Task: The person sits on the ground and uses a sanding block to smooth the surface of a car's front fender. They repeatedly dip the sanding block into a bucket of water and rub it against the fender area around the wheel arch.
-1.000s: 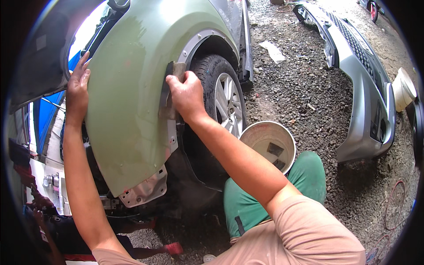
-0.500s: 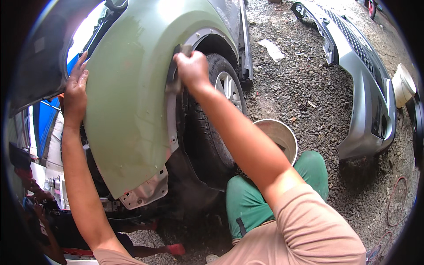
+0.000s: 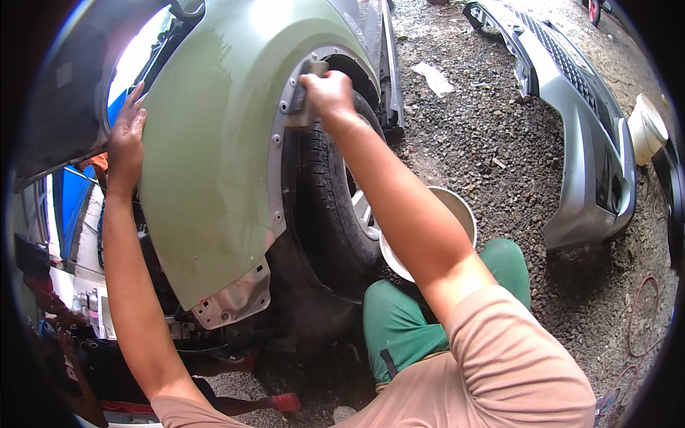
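Observation:
A green-primed car fender [image 3: 207,164] stands in front of me, with a grey wheel-arch edge dotted with fixing holes. My left hand [image 3: 127,143] lies along the fender's left edge, its fingers stretched out. In my right hand [image 3: 332,94] is a greyish sanding block [image 3: 298,100], blurred in part, held at the upper part of the arch edge. Close behind that hand is the tyre [image 3: 332,207]. The fingers of my right hand are wrapped round the block, and their tips are partly hidden.
A white bucket [image 3: 467,214] stands by my green-trousered knee, partly behind my right forearm. A loose silver bumper [image 3: 578,164] lies on the gravel [image 3: 492,135] to the right, near a second white bucket [image 3: 648,128]. Another person's leg and red shoe [image 3: 287,402] show at lower left.
My right hand and the sanding block have shifted right and slightly up, off the green face onto the grey arch edge. My left hand keeps its place on the fender's edge.

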`<state>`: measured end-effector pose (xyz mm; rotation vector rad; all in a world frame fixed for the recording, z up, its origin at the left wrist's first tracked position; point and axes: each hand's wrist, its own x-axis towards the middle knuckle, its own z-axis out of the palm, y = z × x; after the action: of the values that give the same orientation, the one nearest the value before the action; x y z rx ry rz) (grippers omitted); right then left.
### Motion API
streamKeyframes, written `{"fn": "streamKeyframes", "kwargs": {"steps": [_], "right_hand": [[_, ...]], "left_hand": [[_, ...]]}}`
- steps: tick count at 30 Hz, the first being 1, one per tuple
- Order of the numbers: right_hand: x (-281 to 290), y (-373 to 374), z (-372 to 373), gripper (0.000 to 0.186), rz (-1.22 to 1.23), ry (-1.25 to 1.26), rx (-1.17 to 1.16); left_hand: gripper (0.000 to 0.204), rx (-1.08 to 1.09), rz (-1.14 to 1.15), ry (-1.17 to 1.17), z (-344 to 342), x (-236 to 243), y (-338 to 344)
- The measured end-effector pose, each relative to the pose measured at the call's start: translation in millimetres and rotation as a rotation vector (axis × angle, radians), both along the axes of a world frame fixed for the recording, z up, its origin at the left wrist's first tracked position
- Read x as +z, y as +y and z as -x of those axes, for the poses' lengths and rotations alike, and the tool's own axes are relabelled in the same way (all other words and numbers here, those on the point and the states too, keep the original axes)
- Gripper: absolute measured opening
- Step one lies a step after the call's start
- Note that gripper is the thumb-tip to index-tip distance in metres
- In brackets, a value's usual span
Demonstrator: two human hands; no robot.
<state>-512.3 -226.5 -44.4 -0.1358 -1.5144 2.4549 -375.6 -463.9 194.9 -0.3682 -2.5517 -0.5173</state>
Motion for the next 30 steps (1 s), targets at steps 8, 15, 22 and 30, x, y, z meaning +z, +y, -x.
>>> {"fn": "streamKeyframes", "kwargs": {"steps": [8, 15, 22, 30], "right_hand": [[-14, -18, -59, 0.037, -0.150, 0.053, -0.069], [32, -25, -67, 0.041, -0.065, -0.013, -0.103], [16, -56, -112, 0.035, -0.055, 0.108, -0.123], [4, -54, -94, 0.042, -0.182, 0.053, -0.136]], "left_hand": [[0.046, 0.014, 0.016, 0.003, -8, 5, -17], [0.047, -0.004, 0.052, 0.028, -2, 6, -12], [0.047, -0.007, -0.024, 0.002, -13, 4, -17], [0.047, -0.015, -0.054, -0.028, -8, 3, -11]]}}
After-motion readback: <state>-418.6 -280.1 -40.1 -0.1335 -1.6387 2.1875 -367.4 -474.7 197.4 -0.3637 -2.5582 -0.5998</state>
